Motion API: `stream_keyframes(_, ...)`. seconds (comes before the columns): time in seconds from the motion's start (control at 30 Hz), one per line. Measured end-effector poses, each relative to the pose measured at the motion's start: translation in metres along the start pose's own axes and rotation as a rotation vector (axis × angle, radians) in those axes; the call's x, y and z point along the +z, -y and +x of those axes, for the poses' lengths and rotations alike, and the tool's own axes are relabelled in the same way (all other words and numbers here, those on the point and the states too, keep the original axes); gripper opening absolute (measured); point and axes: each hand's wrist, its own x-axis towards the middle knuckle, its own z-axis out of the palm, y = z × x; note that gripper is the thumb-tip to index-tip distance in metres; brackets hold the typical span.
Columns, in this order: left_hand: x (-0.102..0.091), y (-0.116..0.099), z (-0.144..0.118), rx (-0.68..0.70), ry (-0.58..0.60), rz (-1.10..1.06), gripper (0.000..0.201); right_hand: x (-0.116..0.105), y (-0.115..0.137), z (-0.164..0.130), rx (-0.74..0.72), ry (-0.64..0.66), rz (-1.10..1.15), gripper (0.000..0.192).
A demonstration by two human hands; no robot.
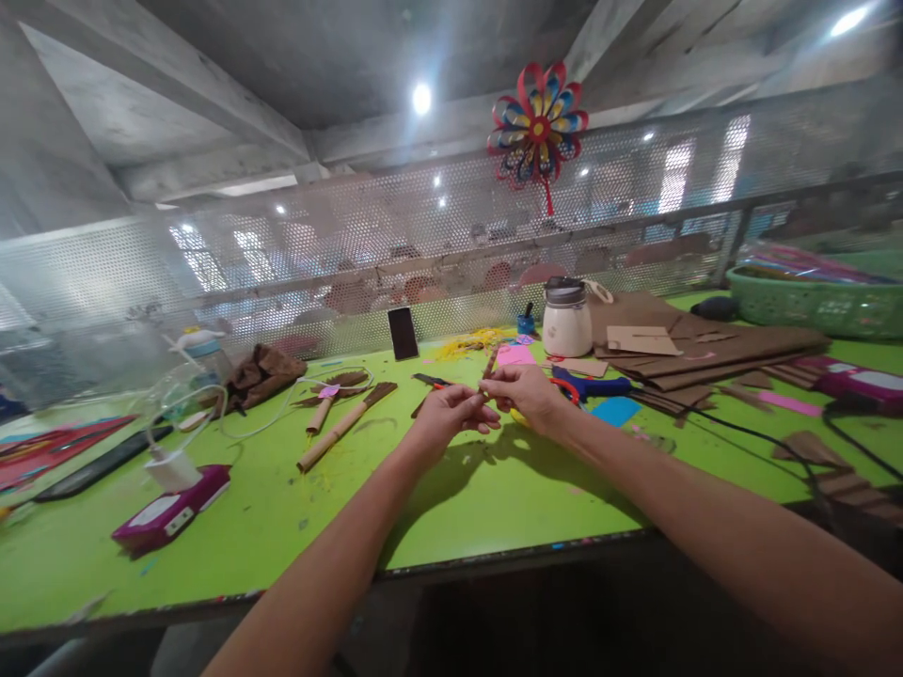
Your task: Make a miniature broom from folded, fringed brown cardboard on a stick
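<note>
In front of me, above the green table (451, 512), my left hand (444, 416) and my right hand (530, 395) meet, fingers pinched. Between the fingertips a narrow brown paper strip (490, 361) sticks up; its lower end is hidden by the fingers. A glue gun (596, 384) with a blue body lies just beyond my right wrist, and a blue paper piece (616, 411) is beside it. Partly hidden behind my left hand are dark-bladed scissors (429, 380). Left of the hands lie a brown paper tube with a fringed end (345, 428) and a shorter tube with jagged brown leaves (323, 408).
A phone (403, 334) stands at the back, near a cream jar (566, 324). Brown paper sheets (712, 343) and a green basket (811, 303) fill the right. A purple power strip (171, 510) with a charger sits left. Black cables cross the right side.
</note>
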Motion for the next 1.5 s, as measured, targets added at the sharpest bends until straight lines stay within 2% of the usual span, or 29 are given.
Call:
stream_keyframes(0.1,-0.001,-0.002,-0.001,-0.033,0.048,-0.049,0.034,-0.003,0.0,0.001,-0.026,-0.001,-0.012,0.029)
stream_keyframes(0.27,-0.001,-0.006,-0.003,-0.13,0.063,-0.107,0.025,-0.004,0.0,0.001,-0.098,0.027,-0.073,0.028)
stream_keyframes(0.57,-0.005,-0.006,-0.004,-0.135,0.078,-0.207,0.015,-0.004,0.002,0.002,-0.207,0.079,-0.152,0.024)
stream_keyframes(0.93,-0.004,-0.005,-0.002,-0.123,0.004,-0.15,0.016,-0.001,0.003,-0.003,-0.223,0.073,-0.224,0.026)
stream_keyframes(1.0,-0.005,-0.005,-0.002,-0.126,-0.019,-0.112,0.013,0.001,0.004,-0.005,-0.27,0.092,-0.308,0.024)
stream_keyframes(1.23,-0.004,-0.005,-0.003,-0.149,-0.115,0.0,0.011,0.006,0.005,-0.012,-0.59,0.126,-0.693,0.015)
stream_keyframes(1.37,-0.005,-0.004,-0.001,-0.177,-0.157,0.004,0.01,0.008,0.003,-0.014,-0.628,0.152,-0.762,0.016)
stream_keyframes(1.5,-0.005,-0.003,0.001,-0.158,-0.177,-0.018,0.009,0.01,0.0,-0.014,-0.625,0.089,-0.767,0.013)
